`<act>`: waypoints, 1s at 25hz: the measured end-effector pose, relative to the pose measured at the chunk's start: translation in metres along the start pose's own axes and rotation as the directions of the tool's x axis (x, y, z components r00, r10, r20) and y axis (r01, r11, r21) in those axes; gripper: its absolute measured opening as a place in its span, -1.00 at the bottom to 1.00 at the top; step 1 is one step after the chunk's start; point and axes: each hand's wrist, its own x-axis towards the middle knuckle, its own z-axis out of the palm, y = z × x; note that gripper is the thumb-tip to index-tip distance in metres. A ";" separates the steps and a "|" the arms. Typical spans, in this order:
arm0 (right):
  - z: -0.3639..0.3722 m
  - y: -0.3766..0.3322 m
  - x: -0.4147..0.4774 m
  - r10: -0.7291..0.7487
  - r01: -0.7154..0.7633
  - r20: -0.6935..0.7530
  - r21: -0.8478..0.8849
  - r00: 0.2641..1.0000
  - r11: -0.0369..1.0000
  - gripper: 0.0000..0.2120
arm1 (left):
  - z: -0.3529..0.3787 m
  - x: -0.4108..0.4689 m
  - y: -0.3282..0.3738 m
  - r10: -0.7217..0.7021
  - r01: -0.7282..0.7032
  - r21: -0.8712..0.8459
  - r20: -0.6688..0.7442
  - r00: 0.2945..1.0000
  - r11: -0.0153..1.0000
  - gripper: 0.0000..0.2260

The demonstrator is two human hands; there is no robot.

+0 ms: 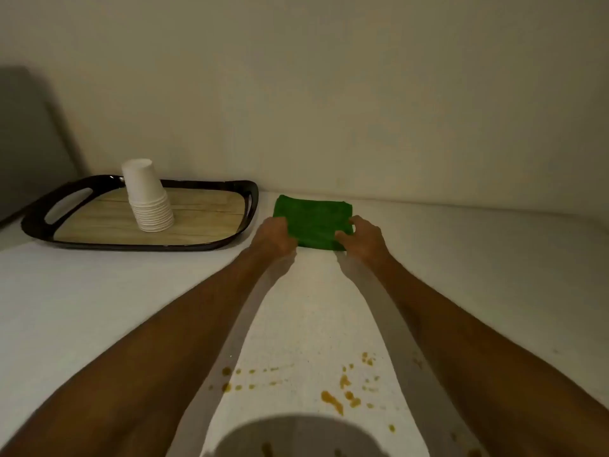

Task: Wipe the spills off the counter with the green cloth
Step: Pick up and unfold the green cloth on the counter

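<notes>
A folded green cloth (313,222) lies flat on the white table (478,258), close to the wall at the far edge and just right of a dark-rimmed tray (230,240) with a wood-grain floor. Both arms reach forward to it. The left hand (275,237) grips the cloth's near-left corner, fingers curled over the edge. The right hand (362,239) pinches the near-right corner, thumb on top of the fabric. The cloth still rests on the table between them. On the tray stands an upside-down stack of white paper cups (148,196), leaning slightly. Orange-brown spills (333,400) dot the table near the person, well apart from the cloth, some lying between the forearms and a few under their shadows.
</notes>
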 end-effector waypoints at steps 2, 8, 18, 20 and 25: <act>0.008 0.001 0.013 0.047 -0.051 -0.072 -0.047 0.996 0.998 -0.68 | 0.006 0.009 -0.001 -0.049 0.051 0.031 -0.044 0.998 0.998 -0.70; 0.011 -0.006 0.027 0.224 -0.227 -0.065 -0.045 0.972 0.973 -0.71 | 0.007 0.030 -0.004 -0.156 0.153 -0.046 -0.074 0.985 0.987 -0.72; -0.007 -0.011 0.012 0.422 -0.428 0.073 0.111 0.904 0.897 -0.86 | -0.018 0.020 -0.004 -0.294 0.381 -0.394 0.264 0.919 0.837 -0.55; -0.003 -0.008 0.009 0.340 -0.340 0.015 0.074 0.940 0.938 -0.89 | -0.016 0.016 0.001 -0.298 0.363 -0.341 0.228 0.927 0.867 -0.52; -0.006 -0.006 -0.004 0.151 -0.150 0.033 -0.012 0.988 0.989 -0.63 | -0.013 0.006 0.012 -0.244 0.292 -0.292 0.190 0.951 0.911 -0.72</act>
